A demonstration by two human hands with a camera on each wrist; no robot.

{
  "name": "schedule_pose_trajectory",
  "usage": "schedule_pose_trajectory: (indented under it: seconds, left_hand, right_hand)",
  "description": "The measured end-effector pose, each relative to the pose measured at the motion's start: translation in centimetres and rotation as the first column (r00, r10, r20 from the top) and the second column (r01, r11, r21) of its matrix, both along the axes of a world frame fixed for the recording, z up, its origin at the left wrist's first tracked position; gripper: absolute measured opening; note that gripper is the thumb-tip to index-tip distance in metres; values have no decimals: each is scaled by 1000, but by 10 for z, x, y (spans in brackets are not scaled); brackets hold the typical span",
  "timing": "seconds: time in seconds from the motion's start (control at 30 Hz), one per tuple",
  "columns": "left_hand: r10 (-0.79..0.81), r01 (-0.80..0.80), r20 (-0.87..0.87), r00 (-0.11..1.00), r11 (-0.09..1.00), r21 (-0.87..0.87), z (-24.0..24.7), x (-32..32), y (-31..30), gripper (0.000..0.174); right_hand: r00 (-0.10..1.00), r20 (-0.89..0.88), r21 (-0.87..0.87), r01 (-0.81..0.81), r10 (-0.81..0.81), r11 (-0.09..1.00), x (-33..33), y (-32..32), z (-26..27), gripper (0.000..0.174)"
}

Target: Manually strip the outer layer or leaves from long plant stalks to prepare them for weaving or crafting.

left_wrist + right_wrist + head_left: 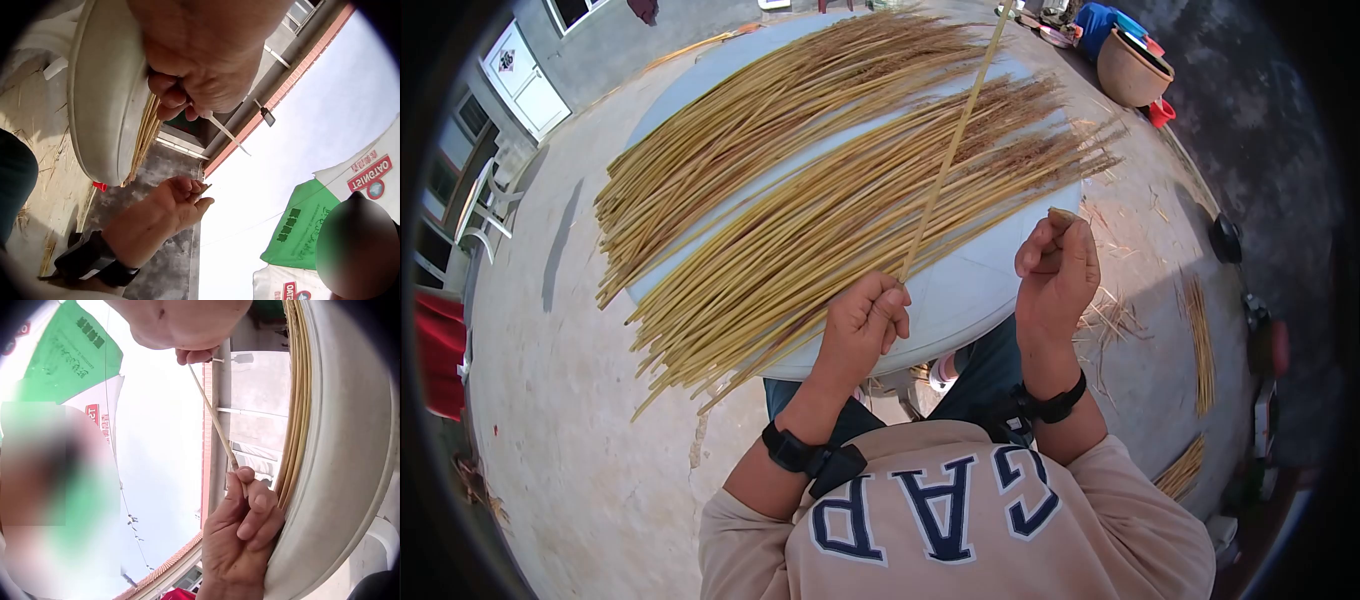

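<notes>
In the head view my left hand (865, 325) pinches the lower end of a long pale sorghum stalk (951, 150), which slants up and away across the table. To its right, my right hand (1055, 260) is raised just past the table's near edge, thumb and fingertips together. A small thin brownish piece (207, 189) pokes out from those fingertips in the left wrist view. Below the hands and beyond them, a front heap of sorghum stalks (830, 230) and a rear heap of sorghum stalks (750, 120) lie on the round pale table (970, 290), brown heads toward the far right.
Thin stalk bundles (1200, 345) and scraps (1112, 318) lie on the ground to the right. Beyond the table stand a clay pot (1130, 70) and a red bucket (1162, 113). A white chair (488, 212) is at left. Overhead hangs a green-and-white umbrella (300, 225).
</notes>
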State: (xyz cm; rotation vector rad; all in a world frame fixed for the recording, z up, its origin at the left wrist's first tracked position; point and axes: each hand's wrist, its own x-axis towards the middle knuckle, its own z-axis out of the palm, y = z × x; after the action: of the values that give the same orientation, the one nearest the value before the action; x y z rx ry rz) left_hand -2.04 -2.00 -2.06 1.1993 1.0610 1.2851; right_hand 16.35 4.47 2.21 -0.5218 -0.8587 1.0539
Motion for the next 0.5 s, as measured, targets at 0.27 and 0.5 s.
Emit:
schedule_pose_trajectory:
  seconds: [0.27,0.5]
  left_hand:
    - [-99,100,-53,994,995,27,-3,0,1,22]
    - [-139,140,-45,989,989,38,0,-2,-2,24]
  right_hand:
    - [810,397,-306,-327,432,894,-10,-12,-9,11]
    - [651,446,-239,-574,614,783,-22,-14,-29,18]
